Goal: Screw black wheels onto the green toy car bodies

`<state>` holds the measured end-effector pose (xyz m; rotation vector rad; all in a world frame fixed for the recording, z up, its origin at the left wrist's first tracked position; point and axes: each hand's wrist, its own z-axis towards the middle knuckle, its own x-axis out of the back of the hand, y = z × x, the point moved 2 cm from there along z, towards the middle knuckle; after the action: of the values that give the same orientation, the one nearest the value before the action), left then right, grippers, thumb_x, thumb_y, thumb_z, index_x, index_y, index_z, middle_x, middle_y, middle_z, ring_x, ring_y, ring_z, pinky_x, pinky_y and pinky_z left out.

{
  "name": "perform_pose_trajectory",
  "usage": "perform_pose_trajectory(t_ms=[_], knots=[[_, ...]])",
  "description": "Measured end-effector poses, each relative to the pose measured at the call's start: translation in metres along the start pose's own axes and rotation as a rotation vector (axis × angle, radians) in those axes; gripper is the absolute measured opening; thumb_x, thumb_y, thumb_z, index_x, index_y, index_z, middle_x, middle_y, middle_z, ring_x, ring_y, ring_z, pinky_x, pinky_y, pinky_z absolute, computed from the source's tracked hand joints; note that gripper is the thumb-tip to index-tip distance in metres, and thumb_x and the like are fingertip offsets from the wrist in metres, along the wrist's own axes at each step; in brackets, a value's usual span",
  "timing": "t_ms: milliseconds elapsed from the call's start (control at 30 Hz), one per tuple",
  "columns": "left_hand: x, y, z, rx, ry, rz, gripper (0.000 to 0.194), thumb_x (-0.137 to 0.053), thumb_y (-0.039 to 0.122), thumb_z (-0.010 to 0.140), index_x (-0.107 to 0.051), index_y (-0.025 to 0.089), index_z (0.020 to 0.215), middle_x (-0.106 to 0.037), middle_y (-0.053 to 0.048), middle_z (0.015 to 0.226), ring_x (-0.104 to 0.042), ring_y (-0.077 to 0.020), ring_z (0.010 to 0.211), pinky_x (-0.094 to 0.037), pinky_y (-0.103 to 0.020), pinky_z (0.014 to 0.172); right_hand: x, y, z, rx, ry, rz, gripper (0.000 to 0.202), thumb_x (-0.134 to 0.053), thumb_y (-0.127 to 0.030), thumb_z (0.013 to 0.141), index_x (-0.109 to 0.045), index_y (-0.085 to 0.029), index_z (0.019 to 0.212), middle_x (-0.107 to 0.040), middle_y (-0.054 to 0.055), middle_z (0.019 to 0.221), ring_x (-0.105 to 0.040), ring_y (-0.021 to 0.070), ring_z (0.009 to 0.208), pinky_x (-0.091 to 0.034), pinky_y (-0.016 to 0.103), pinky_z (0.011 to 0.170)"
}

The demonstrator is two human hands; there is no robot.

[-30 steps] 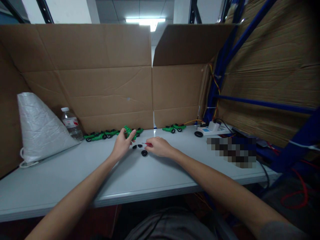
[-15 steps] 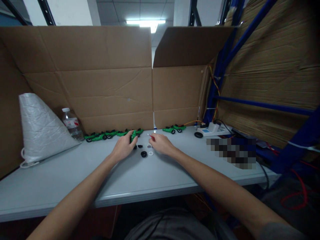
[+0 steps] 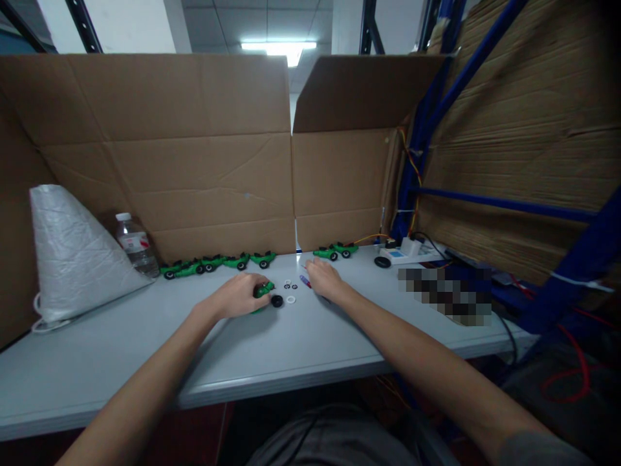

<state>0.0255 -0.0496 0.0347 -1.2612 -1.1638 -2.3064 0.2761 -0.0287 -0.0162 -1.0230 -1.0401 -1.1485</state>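
Since the earlier frame, both my hands have shifted: over the white table [image 3: 252,353], I have brought the left hand [image 3: 237,294] down at lower center, while the right hand [image 3: 324,278] has moved rightward, widening the gap and leaving the loose parts in plain view between them. Green toy vehicles [image 3: 237,262] line the cardboard [image 3: 218,194] behind. My left fingers are closed around a green toy piece [image 3: 263,289], low over the table at the center of the frame. My right fingers are curled beside a slim red-and-blue tool [image 3: 305,281]; whether they grip it, I cannot tell. A black wheel [image 3: 277,301] sits just beside the green toy piece, a white ring [image 3: 291,299] to its right, smaller rings [image 3: 287,285] above.
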Motion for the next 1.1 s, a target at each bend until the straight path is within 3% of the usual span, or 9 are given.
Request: perform_pose_trajectory(t_ms=[100,167,400,567,767,900,1000,1100], knots=[[-0.002,-0.001,-0.002,-0.039,-0.089,0.101,0.018,-0.071,0.040,0.074,-0.070,0.024,0.068,-0.055,0.002,0.052,-0.043,-0.0155,0.047,-0.029,-0.030,0.055,-0.001,0.000,0.002,-0.010,-0.002,-0.005,0.029,-0.054,-0.015,0.100,-0.061,-0.013,0.128,-0.064,0.019,0.129,-0.065,0.0286,0.116,-0.049,0.033,0.092],[-0.003,-0.003,-0.003,-0.029,-0.086,0.109,0.017,-0.071,0.040,0.073,-0.074,0.024,0.071,-0.053,0.002,0.048,-0.042,-0.0159,0.046,-0.030,-0.031,0.056,-0.002,0.001,0.003,-0.019,-0.003,-0.014,0.029,-0.053,-0.014,0.099,-0.062,-0.014,0.127,-0.064,0.019,0.129,-0.065,0.0288,0.115,-0.050,0.033,0.091],[-0.007,-0.004,-0.004,-0.030,-0.107,0.236,0.036,-0.072,0.043,0.076,-0.083,0.027,0.107,-0.068,-0.001,0.062,-0.053,-0.0194,0.053,-0.032,-0.031,0.058,-0.008,0.004,0.007,-0.018,-0.001,-0.015,0.029,-0.051,-0.016,0.101,-0.060,-0.015,0.129,-0.063,0.019,0.130,-0.064,0.0303,0.117,-0.049,0.037,0.091],[-0.008,-0.005,-0.003,-0.025,-0.077,0.320,0.038,-0.066,0.053,0.086,-0.081,0.025,0.108,-0.074,-0.006,0.072,-0.061,-0.0222,0.060,-0.032,-0.031,0.059,-0.009,0.005,0.010,-0.030,-0.010,-0.004,0.027,-0.051,-0.020,0.103,-0.061,-0.016,0.128,-0.064,0.018,0.129,-0.064,0.0287,0.116,-0.048,0.034,0.090],[-0.003,-0.006,-0.002,-0.016,0.018,0.362,0.041,-0.063,0.062,0.090,-0.080,0.025,0.095,-0.073,-0.006,0.071,-0.060,-0.0211,0.059,-0.030,-0.030,0.060,-0.007,0.004,0.010,-0.025,0.015,-0.006,0.027,-0.049,-0.020,0.104,-0.063,-0.016,0.127,-0.066,0.017,0.126,-0.063,0.0289,0.115,-0.047,0.034,0.086],[0.003,-0.007,0.003,0.055,0.246,0.405,0.046,-0.051,0.061,0.098,-0.075,0.023,0.087,-0.073,-0.005,0.074,-0.060,-0.0197,0.064,-0.031,-0.029,0.062,-0.009,0.004,0.014,0.015,0.087,-0.015,0.024,-0.057,-0.022,0.101,-0.065,-0.015,0.123,-0.066,0.018,0.127,-0.056,0.0320,0.120,-0.044,0.035,0.091],[0.007,-0.019,0.007,0.190,0.445,0.330,0.049,-0.044,0.058,0.102,-0.071,0.021,0.086,-0.070,-0.004,0.074,-0.059,-0.0191,0.066,-0.032,-0.029,0.062,-0.011,0.003,0.019,0.056,0.156,0.027,0.019,-0.055,-0.021,0.102,-0.067,-0.015,0.116,-0.069,0.017,0.121,-0.056,0.0309,0.116,-0.040,0.036,0.094],[0.005,-0.039,0.012,0.273,0.474,0.231,0.042,-0.049,0.054,0.100,-0.071,0.020,0.089,-0.071,-0.004,0.075,-0.060,-0.0195,0.068,-0.035,-0.029,0.063,-0.010,-0.002,0.022,0.113,0.213,0.142,0.021,-0.048,-0.021,0.105,-0.068,-0.017,0.107,-0.072,0.015,0.114,-0.058,0.0269,0.107,-0.038,0.035,0.095]])
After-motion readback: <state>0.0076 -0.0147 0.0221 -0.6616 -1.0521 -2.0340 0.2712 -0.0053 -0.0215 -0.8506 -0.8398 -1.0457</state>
